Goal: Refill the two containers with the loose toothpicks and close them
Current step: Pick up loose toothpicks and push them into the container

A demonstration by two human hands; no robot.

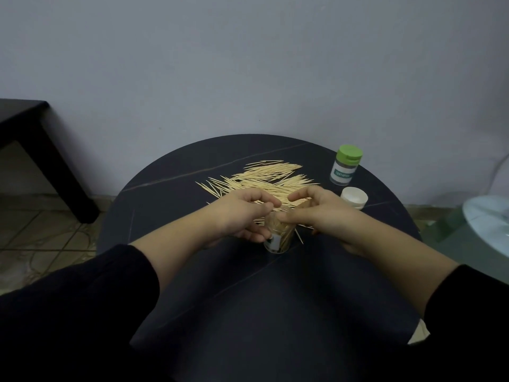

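A clear open container (pixel 276 239), nearly full of toothpicks, stands on the round dark table (pixel 176 188) between my hands. My left hand (pixel 242 216) grips its left side with curled fingers. From the right, my right hand (pixel 319 213) pinches toothpicks at the container's mouth. Loose toothpicks (pixel 264 177) lie in a spread pile just behind both hands. A second container (pixel 345 165) with a green lid, closed, stands at the back right. A white lid (pixel 354 197) lies in front of it.
A dark side table (pixel 30 150) stands at the left by the wall. A glass surface with a pale round object (pixel 487 224) sits at the right edge. Tiled floor shows at the left.
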